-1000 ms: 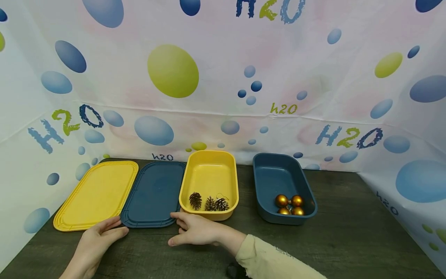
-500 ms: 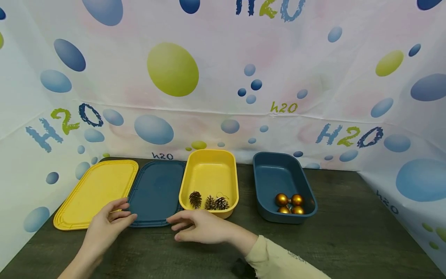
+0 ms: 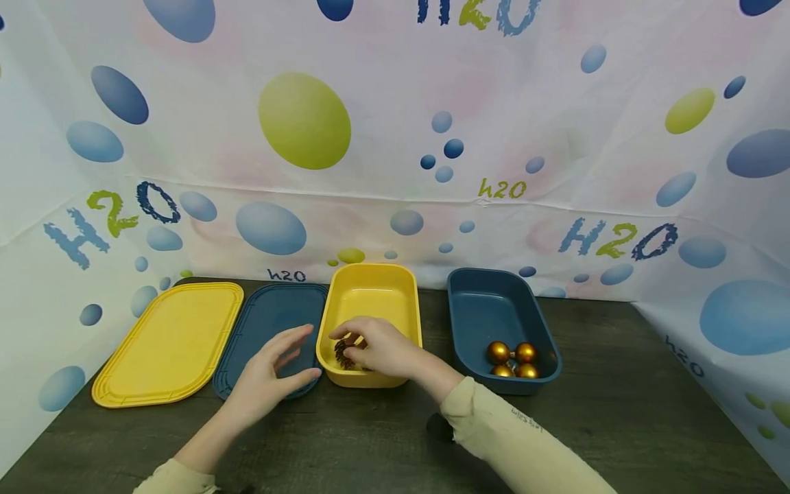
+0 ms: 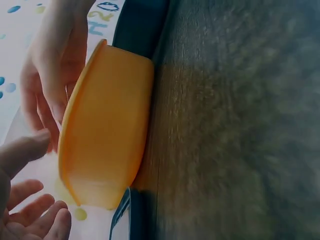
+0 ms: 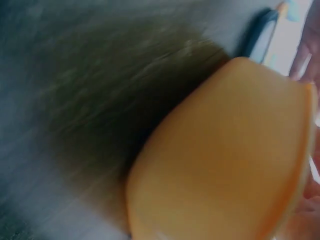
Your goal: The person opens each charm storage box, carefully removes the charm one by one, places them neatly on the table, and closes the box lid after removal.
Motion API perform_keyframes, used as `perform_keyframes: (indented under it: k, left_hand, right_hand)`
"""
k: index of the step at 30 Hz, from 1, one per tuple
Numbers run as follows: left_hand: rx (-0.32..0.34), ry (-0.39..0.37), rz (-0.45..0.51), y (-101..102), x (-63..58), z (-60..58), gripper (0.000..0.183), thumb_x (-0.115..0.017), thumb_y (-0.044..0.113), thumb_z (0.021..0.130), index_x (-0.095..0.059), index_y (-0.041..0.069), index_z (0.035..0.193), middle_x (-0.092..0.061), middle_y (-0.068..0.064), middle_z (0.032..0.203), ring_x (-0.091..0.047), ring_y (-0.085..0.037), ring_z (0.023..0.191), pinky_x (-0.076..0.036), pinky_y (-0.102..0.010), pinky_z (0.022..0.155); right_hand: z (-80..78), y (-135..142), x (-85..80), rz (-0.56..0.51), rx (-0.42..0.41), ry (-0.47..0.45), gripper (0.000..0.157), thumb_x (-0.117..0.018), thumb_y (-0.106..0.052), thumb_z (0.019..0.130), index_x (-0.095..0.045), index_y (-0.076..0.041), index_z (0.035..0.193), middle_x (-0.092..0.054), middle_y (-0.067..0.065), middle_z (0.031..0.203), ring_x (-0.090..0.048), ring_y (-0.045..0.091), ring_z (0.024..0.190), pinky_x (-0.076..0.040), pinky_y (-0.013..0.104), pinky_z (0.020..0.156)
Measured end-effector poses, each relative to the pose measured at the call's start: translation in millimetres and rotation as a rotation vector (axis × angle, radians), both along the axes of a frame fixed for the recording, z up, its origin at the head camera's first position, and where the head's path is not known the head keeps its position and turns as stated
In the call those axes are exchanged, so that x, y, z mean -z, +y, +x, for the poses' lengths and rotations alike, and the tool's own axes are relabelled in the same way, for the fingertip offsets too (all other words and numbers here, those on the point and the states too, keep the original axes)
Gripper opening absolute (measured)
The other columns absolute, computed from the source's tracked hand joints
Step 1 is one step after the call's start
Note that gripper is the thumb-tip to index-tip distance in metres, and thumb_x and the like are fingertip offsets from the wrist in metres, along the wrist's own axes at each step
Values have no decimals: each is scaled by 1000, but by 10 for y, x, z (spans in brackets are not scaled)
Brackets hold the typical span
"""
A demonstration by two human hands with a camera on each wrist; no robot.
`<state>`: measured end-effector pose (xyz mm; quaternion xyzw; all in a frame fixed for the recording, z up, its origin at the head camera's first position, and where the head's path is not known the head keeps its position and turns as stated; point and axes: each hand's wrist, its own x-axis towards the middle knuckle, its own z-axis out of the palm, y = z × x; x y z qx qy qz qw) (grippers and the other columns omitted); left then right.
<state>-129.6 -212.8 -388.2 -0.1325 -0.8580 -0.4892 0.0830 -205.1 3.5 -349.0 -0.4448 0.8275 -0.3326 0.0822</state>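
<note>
My right hand (image 3: 385,348) reaches over the near rim of the yellow container (image 3: 364,379). Its curved fingers and thumb are spread apart around a brown pine cone (image 3: 341,353); the other pine cones are hidden beneath the hand. Over the near end of the dark blue lid (image 3: 280,309), my left hand (image 3: 265,377) holds nothing, with fingers and thumb spread and its thumb tip close to the yellow container. In the left wrist view, the right hand (image 4: 52,65) comes down behind the container's wall (image 4: 107,120). The right wrist view is mostly filled by that wall (image 5: 220,150).
A yellow lid (image 3: 169,343) lies flat left of the blue lid. Right of the yellow container stands a dark blue container (image 3: 490,302) with several golden balls (image 3: 526,353) at its near end. A patterned cloth (image 3: 395,137) rises behind the dark wooden table (image 3: 617,412).
My left hand has moved right, from between the two lids to over the blue lid. My right hand has gone from in front of the yellow container to inside it, at the pine cones.
</note>
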Motion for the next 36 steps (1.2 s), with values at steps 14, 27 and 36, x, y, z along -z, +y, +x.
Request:
perform_keyframes:
  k: [14, 27, 36]
  left_hand:
    - [89, -57, -114, 86, 111, -130, 84, -75, 39, 82, -35, 5, 147, -23, -8, 156, -26, -35, 138, -35, -56, 102]
    - [45, -11, -166, 84, 89, -154, 85, -75, 45, 79, -39, 7, 146, -31, -5, 153, -36, -32, 134, -41, -51, 99]
    - [22, -22, -212, 79, 72, -157, 85, -74, 49, 79, -38, 12, 147, -31, -2, 152, -37, -32, 133, -40, -58, 97]
  right_hand:
    - [-170, -104, 192, 288, 70, 75, 46, -72, -16, 87, -58, -5, 130, -61, 6, 125, -56, 18, 113, -46, 27, 93]
    - [-181, -101, 212, 193, 126, 45, 28, -75, -13, 84, -64, -6, 109, -59, 0, 85, -50, 10, 73, -44, 21, 65]
    - [-106, -41, 106, 58, 219, 22, 30, -72, -16, 87, -63, -6, 114, -64, 4, 106, -61, 17, 94, -51, 25, 82]
